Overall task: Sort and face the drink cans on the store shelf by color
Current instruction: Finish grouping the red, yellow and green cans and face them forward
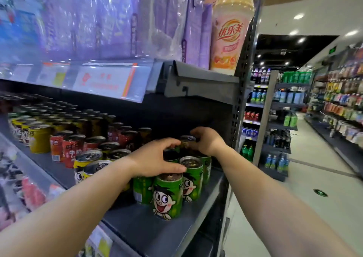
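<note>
A cluster of green cartoon-face cans stands at the right end of the dark shelf (157, 235); the front green can (167, 195) faces out. My left hand (157, 159) curls over the tops of green cans in the cluster's left row, thumb beside another green can (193, 178). My right hand (206, 140) grips the top of a rear can (187, 138) at the back of the cluster. Red cans (68, 150) and yellow cans (39, 138) stand mixed to the left, with a yellow-and-white can (90, 168) near my left wrist.
The shelf above (196, 79) hangs low over the cans, with price tags (102, 81) on its front edge and a pink cup (227, 36) on top. The perforated upright post (238, 107) bounds the shelf on the right. An aisle with stocked shelves runs beyond.
</note>
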